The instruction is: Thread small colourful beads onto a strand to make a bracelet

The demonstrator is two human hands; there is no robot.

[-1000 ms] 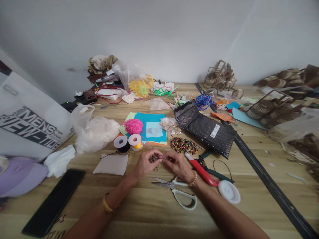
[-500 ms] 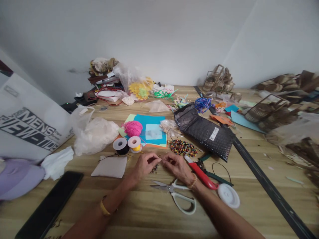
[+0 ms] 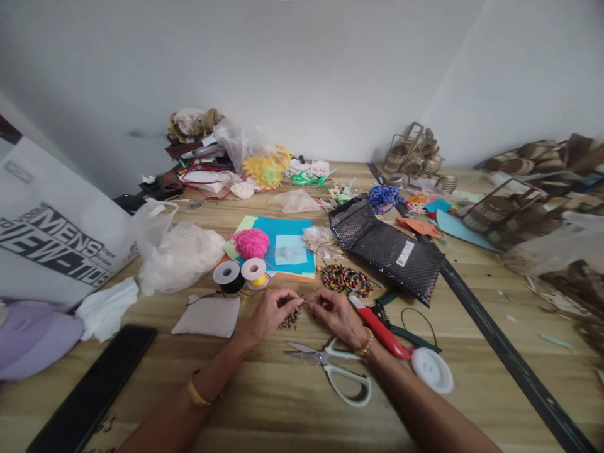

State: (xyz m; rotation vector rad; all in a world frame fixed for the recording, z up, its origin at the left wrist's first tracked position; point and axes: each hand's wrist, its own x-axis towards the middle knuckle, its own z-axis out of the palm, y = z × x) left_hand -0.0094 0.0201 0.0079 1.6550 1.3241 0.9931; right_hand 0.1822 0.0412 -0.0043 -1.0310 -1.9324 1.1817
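Loose beads (image 3: pixel 289 319), small + mostly dark, lie in a little heap on the tabletop (image 3: pixel 264 390), just beside L hand (image 3: pixel 276 311), partly hidden by it. L grip narrow, thumb + forefinger pinched tog.; R hand (image 3: pixel 333 309) likewise narrow, fingertips v. nr L's. Item btwn them too small to ID. Multicol. bead strand (image 3: pixel 348 280) coiled just beyond R hand. Scissors (image 3: pixel 323 357), wht handles, nr R wrist, blades slightly apart, pointing L. Pruning shears (image 3: pixel 387 333), red + dk green handles, R of R hand; wht round lid (image 3: pixel 433 370) nr their end. Beyond hands: blk thread spool (image 3: pixel 226 277), yellow thread spool (image 3: pixel 255 274) side by side, pink yarn ball (image 3: pixel 251 243) on blue sheets (image 3: pixel 292 226), blk bubble mailer (image 3: pixel 391 251) further R. Phone (image 3: pixel 92 390) well off to L.
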